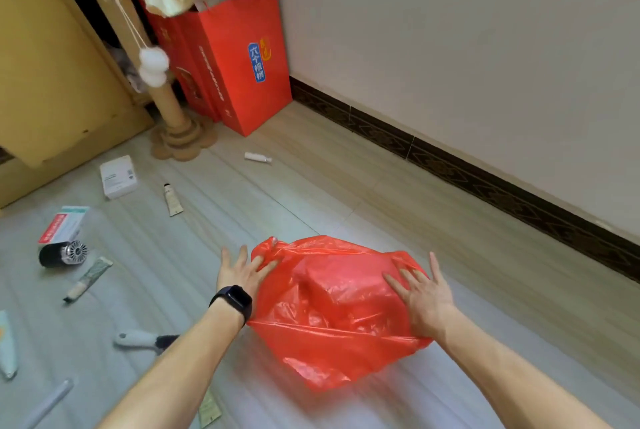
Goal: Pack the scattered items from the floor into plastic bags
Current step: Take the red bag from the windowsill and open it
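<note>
A red plastic bag [332, 310] is seen crumpled on the floor [398, 193], with a boxy shape faintly showing through it. It is touched by the left hand [242, 272] and right hand [424, 293], fingers spread wide. Tubes [172, 200] and boxes [117, 176] are scattered to the left.

glossy red plastic bag [332, 307], smooth floor [398, 193]
</note>
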Motion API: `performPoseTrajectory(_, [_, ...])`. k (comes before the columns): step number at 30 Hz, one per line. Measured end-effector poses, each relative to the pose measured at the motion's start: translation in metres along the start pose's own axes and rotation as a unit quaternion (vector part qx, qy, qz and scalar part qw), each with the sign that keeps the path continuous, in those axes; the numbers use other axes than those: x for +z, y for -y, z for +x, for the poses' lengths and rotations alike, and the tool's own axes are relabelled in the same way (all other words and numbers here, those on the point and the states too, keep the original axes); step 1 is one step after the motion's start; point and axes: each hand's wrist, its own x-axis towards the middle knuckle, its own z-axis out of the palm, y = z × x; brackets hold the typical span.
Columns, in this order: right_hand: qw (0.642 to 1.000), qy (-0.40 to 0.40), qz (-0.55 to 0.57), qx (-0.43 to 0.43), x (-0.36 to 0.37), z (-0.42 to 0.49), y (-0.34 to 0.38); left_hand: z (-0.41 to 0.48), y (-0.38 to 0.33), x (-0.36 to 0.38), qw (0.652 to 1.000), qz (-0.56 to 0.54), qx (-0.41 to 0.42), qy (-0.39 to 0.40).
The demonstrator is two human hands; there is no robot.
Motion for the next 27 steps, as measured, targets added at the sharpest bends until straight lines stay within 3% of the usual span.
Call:
performPoseTrajectory(7, [0.999, 0.012, -0.019, -0.033, 0.049, 0.066, 0.038, 0.03, -0.041, 0.065, 0.995, -0.018, 0.054, 0.086])
performPoseTrajectory(12, [0.997, -0.001, -0.031, -0.076, 0.016, 0.043, 0.048, -0.021, -0.029, 0.057, 0.972, -0.14, 0.138, 0.129])
performPoseTrajectory(16, [0.991, -0.039, 0.015, -0.128, -0.035, 0.018, 0.053, -0.037, -0.004, 0.005, 0.964, -0.203, 0.16, 0.066])
performPoseTrajectory(20, [0.966, -0.046, 0.156, -0.202, -0.072, -0.006, 0.087, -0.042, 0.025, -0.049, 0.955, -0.268, 0.127, 0.01])
performPoseTrajectory(23, [0.949, -0.007, 0.23, -0.215, -0.07, -0.017, 0.122, -0.047, 0.034, -0.067, 0.984, -0.167, 0.051, 0.03])
performPoseTrajectory(27, [0.959, 0.018, 0.21, -0.19, -0.048, -0.028, 0.154, -0.068, 0.017, -0.059, 0.998, 0.02, -0.042, 0.028])
